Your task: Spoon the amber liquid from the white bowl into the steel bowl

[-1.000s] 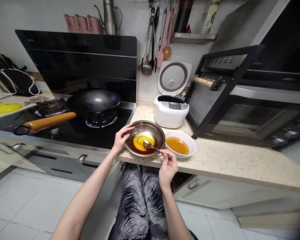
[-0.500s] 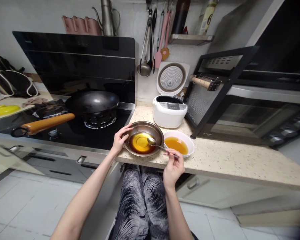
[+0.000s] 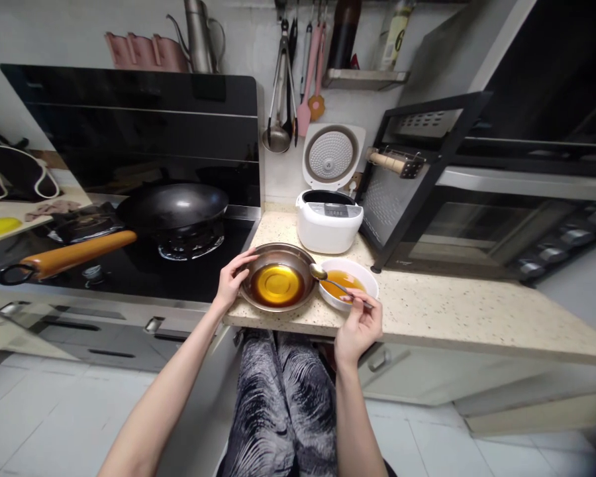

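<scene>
Grey and round, the metal bowl is set on the counter and held at its rim by the left hand. A spoon is pinched by its handle in the right hand, just above the white bowl of orange liquid. The spoon is best kept flat and low, so that no drops are spilled.

The round silver metal bowl is glossily finished. Shiny metal is shown by the slim silver spoon.
</scene>
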Demonstrator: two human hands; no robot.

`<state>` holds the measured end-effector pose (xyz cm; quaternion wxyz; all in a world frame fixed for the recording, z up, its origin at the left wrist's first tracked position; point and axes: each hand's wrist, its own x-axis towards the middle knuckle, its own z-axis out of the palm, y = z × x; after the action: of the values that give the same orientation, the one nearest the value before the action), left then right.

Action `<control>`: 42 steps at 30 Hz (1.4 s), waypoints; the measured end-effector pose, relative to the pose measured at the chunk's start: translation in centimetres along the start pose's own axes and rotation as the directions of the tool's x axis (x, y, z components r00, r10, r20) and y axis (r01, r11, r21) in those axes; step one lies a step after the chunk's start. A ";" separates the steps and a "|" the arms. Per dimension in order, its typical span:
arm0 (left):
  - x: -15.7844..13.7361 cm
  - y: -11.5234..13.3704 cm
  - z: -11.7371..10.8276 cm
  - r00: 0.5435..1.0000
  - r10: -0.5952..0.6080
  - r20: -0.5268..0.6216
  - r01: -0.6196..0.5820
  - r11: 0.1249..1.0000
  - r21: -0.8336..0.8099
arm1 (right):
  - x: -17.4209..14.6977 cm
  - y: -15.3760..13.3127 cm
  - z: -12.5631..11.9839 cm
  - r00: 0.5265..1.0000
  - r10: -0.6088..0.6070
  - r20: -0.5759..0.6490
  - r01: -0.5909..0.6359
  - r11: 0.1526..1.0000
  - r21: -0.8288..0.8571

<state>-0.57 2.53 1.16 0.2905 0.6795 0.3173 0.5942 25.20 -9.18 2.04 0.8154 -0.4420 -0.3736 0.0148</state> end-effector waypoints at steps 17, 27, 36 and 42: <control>0.0 -0.1 -0.1 1.000 0.005 -0.006 -0.005 1.000 0.004 | 0.7 3.2 -2.3 0.834 -0.479 0.274 0.529 0.835 -0.153; 0.0 -0.2 0.0 1.000 0.017 -0.013 -0.018 1.000 -0.016 | 0.6 3.4 -2.6 0.680 -0.576 0.454 0.673 0.736 -0.074; 0.0 -0.3 -0.1 1.000 0.013 -0.011 -0.013 1.000 -0.010 | -0.1 2.1 -2.0 0.748 -0.604 0.274 0.649 0.753 -0.113; 0.0 -0.1 0.1 1.000 0.017 -0.012 -0.017 1.000 0.002 | -2.1 0.6 -1.0 0.865 -0.463 0.192 0.469 0.883 0.016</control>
<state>-0.53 2.59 1.06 0.2831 0.6788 0.3139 0.6004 24.50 -10.24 0.08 0.7482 -0.3480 -0.5457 -0.1461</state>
